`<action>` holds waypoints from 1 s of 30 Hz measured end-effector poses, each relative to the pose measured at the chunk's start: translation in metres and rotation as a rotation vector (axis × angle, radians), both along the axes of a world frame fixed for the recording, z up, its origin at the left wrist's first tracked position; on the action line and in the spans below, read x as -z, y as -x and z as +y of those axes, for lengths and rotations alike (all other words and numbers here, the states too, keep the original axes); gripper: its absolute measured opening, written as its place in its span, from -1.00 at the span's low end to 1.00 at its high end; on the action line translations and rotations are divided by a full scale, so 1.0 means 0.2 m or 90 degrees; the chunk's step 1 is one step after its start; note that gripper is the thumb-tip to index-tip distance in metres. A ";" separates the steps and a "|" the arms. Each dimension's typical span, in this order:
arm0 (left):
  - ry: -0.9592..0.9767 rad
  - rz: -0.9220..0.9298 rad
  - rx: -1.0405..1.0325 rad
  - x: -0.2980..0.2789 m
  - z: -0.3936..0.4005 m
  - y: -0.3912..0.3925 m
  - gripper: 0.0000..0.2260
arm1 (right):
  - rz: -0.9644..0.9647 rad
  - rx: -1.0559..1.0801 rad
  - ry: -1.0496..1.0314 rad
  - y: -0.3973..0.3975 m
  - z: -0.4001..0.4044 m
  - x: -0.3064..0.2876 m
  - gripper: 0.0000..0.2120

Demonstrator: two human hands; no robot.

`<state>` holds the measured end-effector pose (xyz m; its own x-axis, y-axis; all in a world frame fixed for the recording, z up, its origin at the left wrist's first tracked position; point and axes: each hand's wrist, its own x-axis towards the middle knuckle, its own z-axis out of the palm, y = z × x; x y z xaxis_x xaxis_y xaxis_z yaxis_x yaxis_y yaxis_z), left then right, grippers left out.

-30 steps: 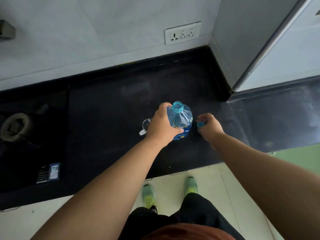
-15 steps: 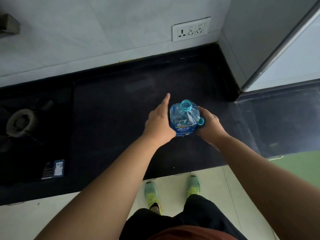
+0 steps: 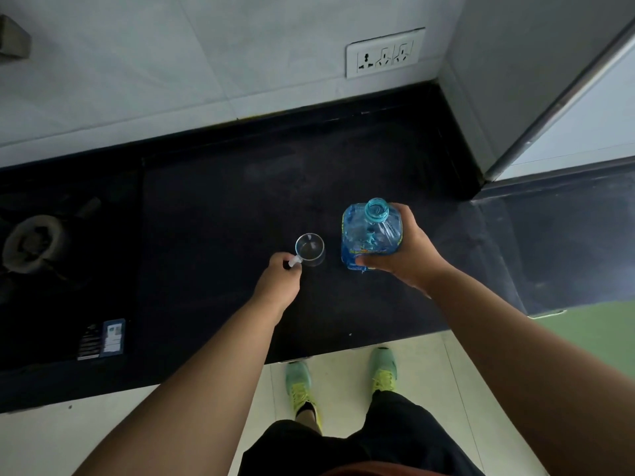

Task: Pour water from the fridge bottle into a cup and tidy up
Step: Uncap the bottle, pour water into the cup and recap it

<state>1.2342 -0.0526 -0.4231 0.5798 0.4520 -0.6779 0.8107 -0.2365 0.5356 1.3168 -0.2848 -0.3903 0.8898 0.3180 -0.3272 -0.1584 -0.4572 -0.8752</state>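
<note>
Item one: blue water bottle, square-shouldered, uncapped, mouth open and facing up; it is standing upright on the black worktop with the right hand gripping it, fingers wrapping round its far side and thumb lying across its near lower edge. Item two: clear cup, sitting on the worktop just left of the bottle and apart from it; whether it is holding any water cannot be told. The left hand is pinching the cup's pale handle, fingers curling round it. Item three: gas burner, lying well to the left on the worktop. Item four: white socket plate, sitting on the tiled wall behind. Item five: green shoes, standing on the pale floor below the worktop edge.
</note>
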 end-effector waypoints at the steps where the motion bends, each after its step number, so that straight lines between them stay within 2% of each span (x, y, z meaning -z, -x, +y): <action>1: 0.017 -0.010 -0.017 0.00 -0.01 -0.01 -0.80 | -0.002 -0.002 0.009 0.00 0.01 0.00 -0.10; 5: 0.052 -0.025 -0.075 0.01 -0.04 -0.05 -0.83 | -0.015 0.034 0.009 0.03 0.04 0.02 -0.09; 9: 0.055 -0.037 -0.078 0.03 -0.06 -0.06 -0.81 | -0.023 0.057 0.018 0.06 0.05 0.02 -0.07; 12: 0.072 -0.089 -0.091 0.00 -0.08 -0.03 -0.80 | -0.024 0.072 0.016 0.08 0.06 0.00 -0.07; 15: 0.078 -0.132 -0.108 -0.09 -0.08 0.00 -0.81 | -0.016 0.089 0.011 0.08 0.08 -0.04 -0.12; 21: 0.074 -0.229 -0.069 -0.43 -0.06 0.03 -0.81 | 0.020 0.134 -0.081 0.12 0.07 -0.25 -0.21; 25: 0.064 -0.297 -0.033 -0.68 -0.05 0.10 -0.77 | -0.047 0.141 -0.098 0.17 0.02 -0.46 -0.24; 30: 0.011 -0.328 0.071 -0.98 -0.07 0.19 -0.69 | -0.255 0.123 0.028 0.21 -0.03 -0.74 -0.15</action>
<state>1.1958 -0.0666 -0.2273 0.8834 0.3601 -0.3000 0.4124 -0.2930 0.8626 1.2753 -0.2908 -0.2418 0.9908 0.1276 0.0458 0.1032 -0.4908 -0.8652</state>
